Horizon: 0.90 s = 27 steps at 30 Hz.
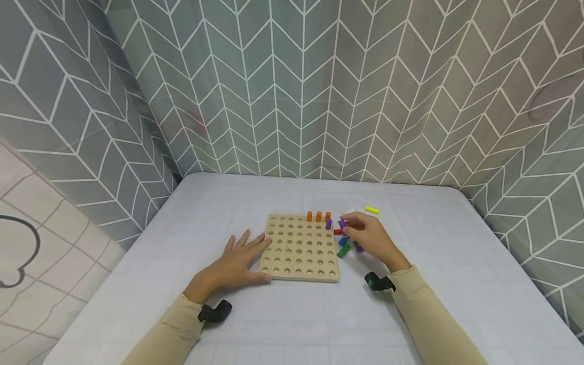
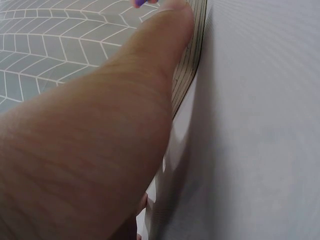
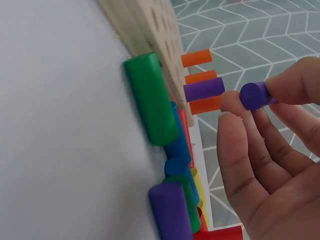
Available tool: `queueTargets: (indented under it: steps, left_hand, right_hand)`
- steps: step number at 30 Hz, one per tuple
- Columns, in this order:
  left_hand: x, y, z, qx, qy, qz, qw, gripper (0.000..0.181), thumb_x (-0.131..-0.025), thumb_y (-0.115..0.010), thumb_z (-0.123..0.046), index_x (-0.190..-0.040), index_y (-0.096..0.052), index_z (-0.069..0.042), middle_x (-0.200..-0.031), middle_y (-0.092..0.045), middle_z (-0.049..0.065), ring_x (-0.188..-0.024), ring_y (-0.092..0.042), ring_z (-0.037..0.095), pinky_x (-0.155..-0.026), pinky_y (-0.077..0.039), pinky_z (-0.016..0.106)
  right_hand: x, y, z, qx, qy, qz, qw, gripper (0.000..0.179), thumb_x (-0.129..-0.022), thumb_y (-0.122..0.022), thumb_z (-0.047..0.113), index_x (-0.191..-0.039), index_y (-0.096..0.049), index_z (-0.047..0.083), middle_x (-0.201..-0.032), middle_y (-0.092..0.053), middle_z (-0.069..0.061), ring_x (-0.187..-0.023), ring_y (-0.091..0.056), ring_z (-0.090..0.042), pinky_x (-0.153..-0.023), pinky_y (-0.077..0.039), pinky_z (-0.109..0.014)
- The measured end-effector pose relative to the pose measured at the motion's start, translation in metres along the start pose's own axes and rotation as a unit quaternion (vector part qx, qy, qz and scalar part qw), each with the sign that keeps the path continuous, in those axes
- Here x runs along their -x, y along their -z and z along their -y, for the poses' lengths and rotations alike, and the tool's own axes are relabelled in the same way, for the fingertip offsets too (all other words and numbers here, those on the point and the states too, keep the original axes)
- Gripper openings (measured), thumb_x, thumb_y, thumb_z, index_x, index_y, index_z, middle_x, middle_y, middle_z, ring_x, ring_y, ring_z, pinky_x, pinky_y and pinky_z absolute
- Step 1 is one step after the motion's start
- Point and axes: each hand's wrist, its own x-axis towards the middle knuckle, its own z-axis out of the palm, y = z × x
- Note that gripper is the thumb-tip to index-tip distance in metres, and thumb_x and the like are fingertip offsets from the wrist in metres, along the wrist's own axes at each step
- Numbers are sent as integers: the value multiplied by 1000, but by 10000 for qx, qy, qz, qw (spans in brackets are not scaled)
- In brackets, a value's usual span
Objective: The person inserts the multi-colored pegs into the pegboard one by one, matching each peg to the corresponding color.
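Observation:
A wooden pegboard [image 1: 298, 248] with rows of round holes lies on the table. Three orange pegs [image 1: 319, 216] stand at the right end of its far row, and one purple peg [image 1: 328, 224] stands in the row before them. My left hand [image 1: 237, 261] rests with spread fingers against the board's left edge, its thumb by the near corner. My right hand [image 1: 371, 235] pinches another purple peg [image 3: 254, 96] between thumb and fingers, above the loose pegs just right of the board. In the left wrist view the left hand's thumb side covers much of the frame.
Loose pegs lie right of the board: a green peg [image 1: 344, 251], a blue peg [image 1: 343, 241], a red peg [image 1: 337, 231] and a purple peg [image 3: 171, 210] among them. A yellow peg [image 1: 372, 209] lies farther back. A patterned curtain [image 1: 301, 91] hangs behind the table.

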Motion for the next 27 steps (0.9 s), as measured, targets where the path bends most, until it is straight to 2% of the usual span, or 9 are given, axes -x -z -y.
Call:
queueTargets:
  steps: [3,6,10,20,27]
  left_hand:
    - [1,-1,2,40,-24,-56,10000,106,-78,-49,-88,-161,-25,-27,-166,-19,0,-152,0,38,-117,6,65]
    - [1,-1,4,58,-67,-96,9999,106,-77,-48,-89,-161,-25,-28,-166,-19,1,-152,0,39,-117,7,64]
    - [0,-1,3,29,-92,-57,9999,106,-78,-48,-89,-161,-25,-27,-166,-19,1,-152,0,39,-116,7,65]
    - [1,5,1,7,-42,-31,10000,106,-78,-50,-87,-161,-26,-25,-166,-20,3,-152,-1,40,-116,6,65]
    - [1,1,1,49,-78,-26,10000,105,-78,-49,-87,-161,-25,-27,-166,-19,2,-152,0,39,-116,7,65]
  right_hand:
    - [-7,0,0,-221,-80,-20,9997,38,-98,-64,12,-132,-59,-2,-111,-68,-20,-91,-69,-35,-78,-60,-41]
    - [-12,0,0,-340,-257,-95,9990,38,-98,-63,12,-133,-59,0,-112,-68,-20,-90,-69,-34,-80,-60,-44]
    - [-15,-1,0,-463,-385,-170,9980,37,-98,-64,15,-133,-60,3,-115,-67,-19,-90,-69,-31,-81,-60,-41]
    - [-26,-6,1,-709,-110,-410,9966,42,-99,-62,12,-139,-57,3,-114,-66,-20,-94,-68,-35,-82,-59,-39]
    - [-35,-11,5,-943,-233,-550,9937,34,-98,-64,13,-131,-60,4,-113,-65,-19,-100,-67,-34,-84,-59,-37]
